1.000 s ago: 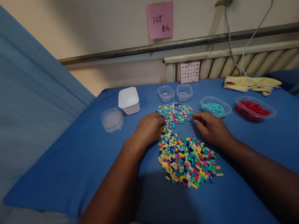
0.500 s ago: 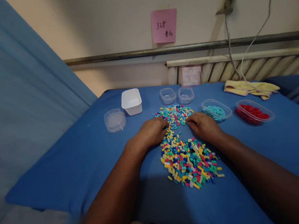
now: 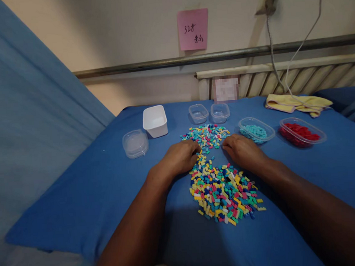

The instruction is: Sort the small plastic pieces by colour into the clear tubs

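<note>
Small mixed-colour building bricks point(image 3: 225, 192) lie in a large heap on the blue sheet, nearest me. A smaller heap, mostly turquoise bricks point(image 3: 206, 134), spreads beyond it, and a narrow band of yellowish bricks joins the two on the left. My left hand point(image 3: 183, 155) rests at the left edge of this band, fingers curled down and closed. Opposite it, my right hand point(image 3: 242, 149) lies by the right edge of the far heap with its fingertips pressed together. Anything in either hand is hidden or too small to make out.
Behind the bricks stand two clear tubs point(image 3: 198, 114) and a white box point(image 3: 155, 121). Clear lids point(image 3: 135, 144) lie left. To the right are a tub of turquoise bricks point(image 3: 255, 131), a tub of red bricks point(image 3: 302, 133) and a yellow cloth point(image 3: 295, 103). A curtain point(image 3: 24, 100) hangs left.
My right fingertips have drawn slightly back from the far heap's edge. My left hand stays in nearly the same place. The whole view has shifted a little.
</note>
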The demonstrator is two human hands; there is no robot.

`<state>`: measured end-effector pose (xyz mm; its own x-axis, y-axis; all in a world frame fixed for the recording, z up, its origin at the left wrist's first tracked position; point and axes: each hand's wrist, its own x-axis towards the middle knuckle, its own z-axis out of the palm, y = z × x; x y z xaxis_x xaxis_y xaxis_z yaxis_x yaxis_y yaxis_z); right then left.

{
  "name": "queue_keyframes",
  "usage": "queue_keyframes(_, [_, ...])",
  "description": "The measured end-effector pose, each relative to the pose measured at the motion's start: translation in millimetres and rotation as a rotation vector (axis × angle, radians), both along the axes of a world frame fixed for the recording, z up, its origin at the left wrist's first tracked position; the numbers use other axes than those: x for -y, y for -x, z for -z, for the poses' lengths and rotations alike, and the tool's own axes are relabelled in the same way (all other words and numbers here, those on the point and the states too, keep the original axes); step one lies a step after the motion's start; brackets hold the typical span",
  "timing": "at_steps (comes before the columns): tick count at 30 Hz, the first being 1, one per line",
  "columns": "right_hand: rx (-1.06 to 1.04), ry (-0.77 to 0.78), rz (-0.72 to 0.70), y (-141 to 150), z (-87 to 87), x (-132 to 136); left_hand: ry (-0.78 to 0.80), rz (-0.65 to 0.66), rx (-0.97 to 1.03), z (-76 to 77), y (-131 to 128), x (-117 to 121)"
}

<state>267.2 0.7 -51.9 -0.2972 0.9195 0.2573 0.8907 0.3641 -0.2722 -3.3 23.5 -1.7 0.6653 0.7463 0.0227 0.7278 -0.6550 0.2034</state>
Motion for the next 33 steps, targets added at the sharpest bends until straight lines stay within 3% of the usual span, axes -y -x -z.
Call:
queue_keyframes(3, [-0.046,-0.121,0.008,-15.7,-7.7,5.1,0.026,0.005,0.015,-3.5,1.8,0.7])
queue_keyframes(7, [-0.090,-0.324,0.135,-52.4,-25.1,4.2,0.048,-0.016,0.021,-5.8,-0.6,1.8])
queue_keyframes(12, [-0.095,-0.357,0.224,-74.3,-26.8,1.8,0.032,-0.050,0.033,-3.1,-5.2,1.3])
queue_keyframes(15, [-0.138,-0.354,0.117,-58.1,-23.7,7.5,0.106,-0.097,0.119,-3.8,-5.1,1.2])
queue_keyframes(19, [-0.242,-0.319,-0.116,-16.5,-25.2,24.6,0.451,-0.216,0.558,-8.3,-10.2,5.4])
queue_keyframes(23, [-0.437,-0.263,-0.314,17.9,-32.0,41.7,0.625,-0.177,0.893,-10.2,-26.6,12.9])
queue_keyframes(28, [-0.589,-0.292,-0.284,27.5,-38.6,47.2,0.692,-0.162,1.076,-7.7,-42.1,18.8])
queue_keyframes(33, [-0.647,-0.295,-0.267,26.2,-37.3,44.8,0.753,-0.146,1.104,-8.6,-43.9,21.2])
